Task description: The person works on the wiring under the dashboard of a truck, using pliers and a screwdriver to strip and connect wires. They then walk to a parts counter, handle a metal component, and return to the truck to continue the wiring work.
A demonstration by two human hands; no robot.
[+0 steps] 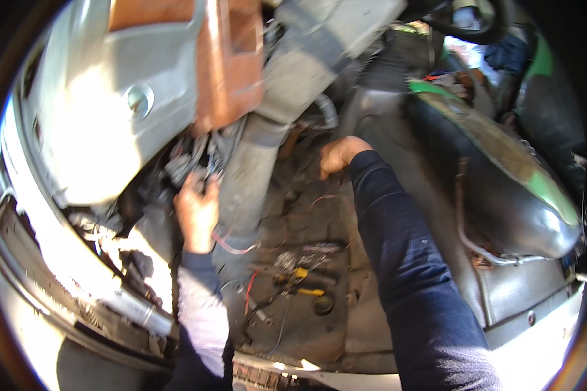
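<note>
My left hand (199, 212) is raised under the lower edge of the grey and brown dashboard (169, 98). Its thumb and fingers close on a bundle of wires (205, 156) that hangs there; the exact wire or connector between the fingertips is blurred. A thin reddish wire (235, 249) loops out beside that wrist. Further right, my right hand (342, 158) reaches over the dark floor mat (306, 215), bent at the wrist with its fingers curled downward. Whatever lies in those fingers is hidden.
On the mat lie yellow-handled pliers (301, 274), a roll of black tape (323, 304), a red wire (250, 293) and small loose parts. A grey column (248, 176) slants between my hands. To the right stands a black and green seat (496, 163) with a bent metal lever (463, 215).
</note>
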